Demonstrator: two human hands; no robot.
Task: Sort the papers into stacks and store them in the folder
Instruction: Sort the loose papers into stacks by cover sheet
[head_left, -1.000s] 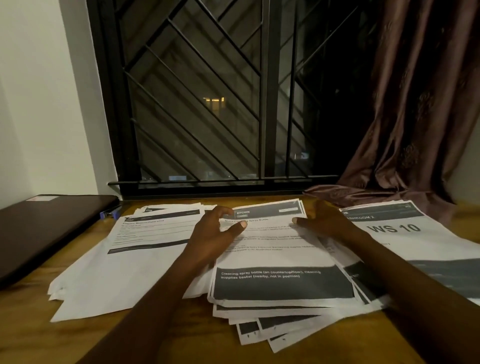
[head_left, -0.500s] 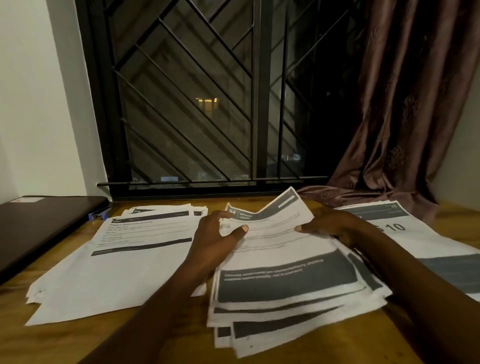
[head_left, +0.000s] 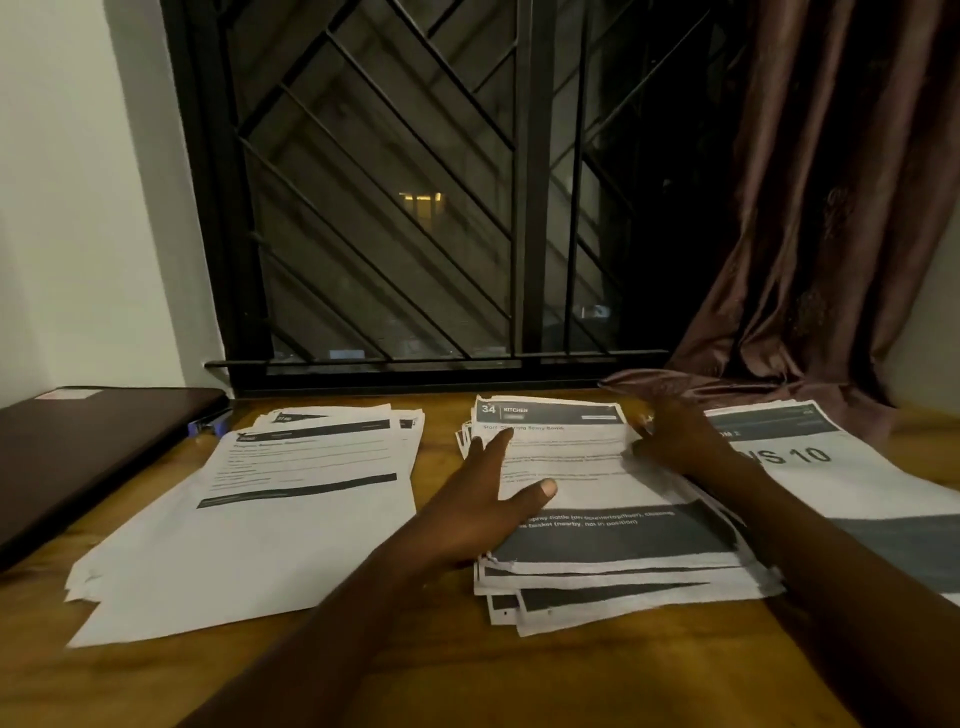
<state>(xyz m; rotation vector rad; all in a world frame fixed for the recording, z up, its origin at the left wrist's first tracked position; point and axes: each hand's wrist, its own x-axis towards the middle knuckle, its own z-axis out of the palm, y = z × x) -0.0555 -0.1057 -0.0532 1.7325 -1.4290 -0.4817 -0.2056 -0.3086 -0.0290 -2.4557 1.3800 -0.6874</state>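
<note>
Three paper stacks lie on the wooden table (head_left: 467, 686). The middle stack (head_left: 618, 540), topped by a sheet headed "34 KITCHEN", sits between my hands. My left hand (head_left: 483, 504) lies flat along its left edge, fingers straight, thumb resting on the top sheet. My right hand (head_left: 680, 441) presses against the stack's right edge near the far corner. A left stack (head_left: 260, 519) of printed forms is spread beside it. The right stack (head_left: 841, 478), marked "WS 10", is partly under my right forearm. A dark closed folder (head_left: 88, 447) lies at the far left.
A barred window (head_left: 415, 208) runs along the table's far edge. A brown curtain (head_left: 810, 234) hangs at the back right and drapes onto the table behind the stacks. A small blue object (head_left: 200, 427) lies beside the folder.
The top sheet, lifted at its far end half a second ago, lies flat again. My left hand's fingers have straightened along the stack's left side, and the stack's edges are more even.
</note>
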